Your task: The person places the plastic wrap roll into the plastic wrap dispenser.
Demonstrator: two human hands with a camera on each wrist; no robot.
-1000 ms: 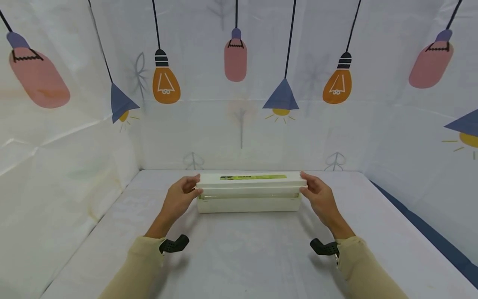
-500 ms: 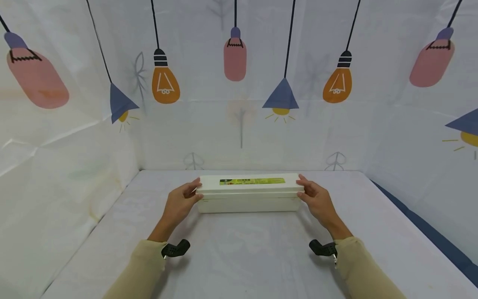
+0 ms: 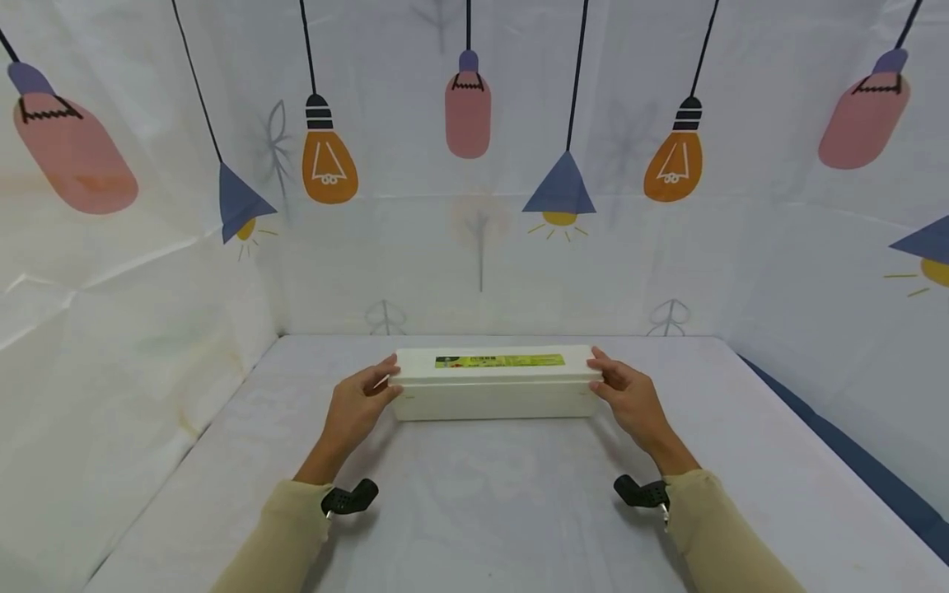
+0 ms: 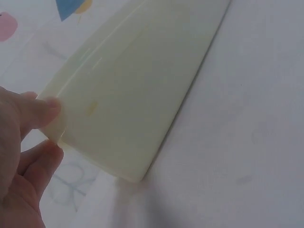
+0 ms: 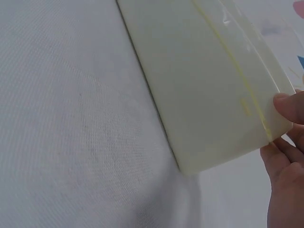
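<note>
A long white plastic box rests on the table in the head view, its lid down and a yellow-green label along the top. At the lid's left end my left hand grips with the thumb in front and the fingers behind. My right hand holds the opposite end the same way. Close up in the left wrist view, the thumb of the left hand presses near the box's upper corner. A yellowish line runs below the lid on the box in the right wrist view.
A white cloth covers the table. Behind it hangs a pale sheet printed with lamps, and similar sheeting closes in both sides. A dark blue strip runs along the right edge. Each wrist carries a black camera mount.
A second ago the lid was raised at the front, with a gap under it. Both hands have lowered it onto the box, and since half a second ago they have hardly moved.
</note>
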